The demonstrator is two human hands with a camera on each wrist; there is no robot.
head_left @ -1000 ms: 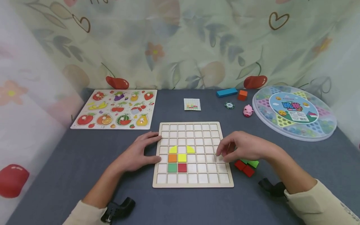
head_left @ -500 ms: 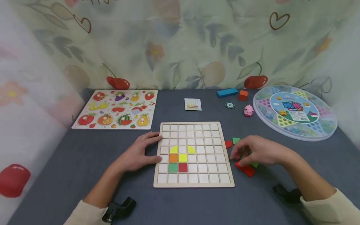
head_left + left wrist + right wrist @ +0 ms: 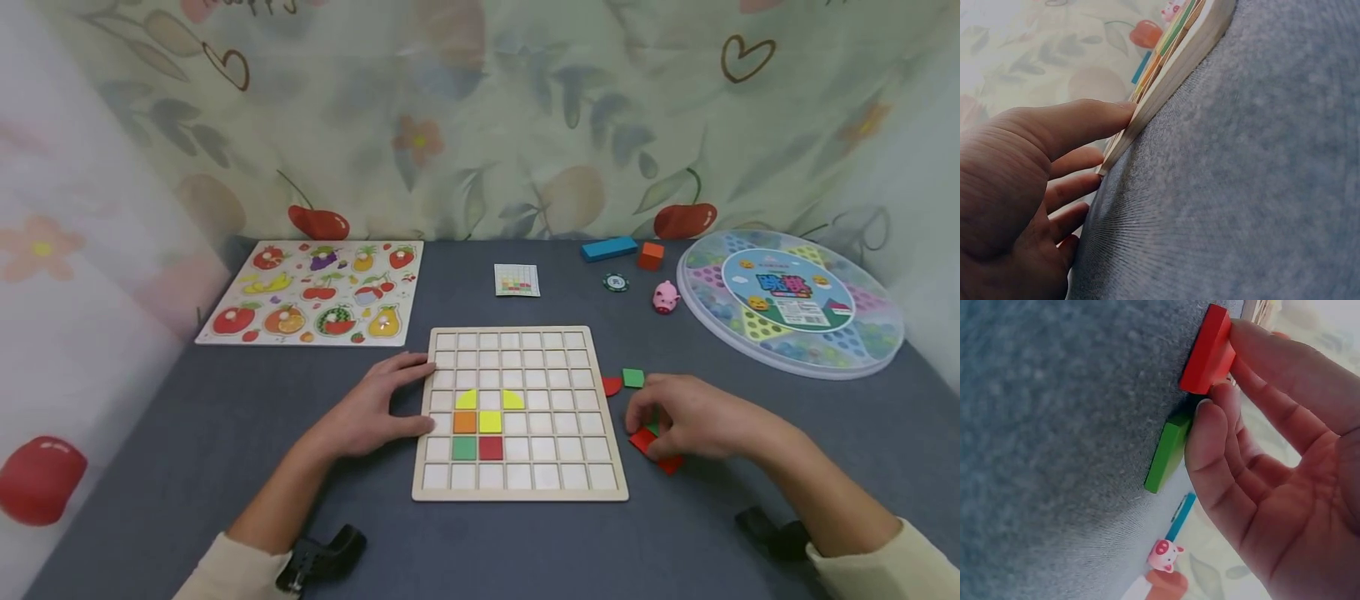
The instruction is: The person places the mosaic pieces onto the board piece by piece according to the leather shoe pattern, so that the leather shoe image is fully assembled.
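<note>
On the grey table (image 3: 480, 550), I see the left hand (image 3: 371, 408) spread wide at the left edge of the gridded board (image 3: 525, 495), coloured tiles (image 3: 491, 422) in its cells; to the right, the right hand (image 3: 697, 421), fingers bent, touches a red block (image 3: 1207, 356); whether gripped, I cannot tell.

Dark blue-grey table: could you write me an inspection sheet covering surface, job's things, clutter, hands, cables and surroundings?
Surface: dark blue-grey tabletop, fine-textured.
Job's things: pale wooden grid board bearing six flat coloured tiles; loose red and green tiles to its right.
Clutter: white fruit-picture board, small grid-printed card, blue oblong block, orange block, dark round chip, pink pig figure, round translucent game box.
Hands: left hand touches the wooden board's left edge; right hand is at a loose red tile, grip unclear.
Cables: nothing seen.
Surroundings: pale fruit-and-flower-printed backdrop.
</note>
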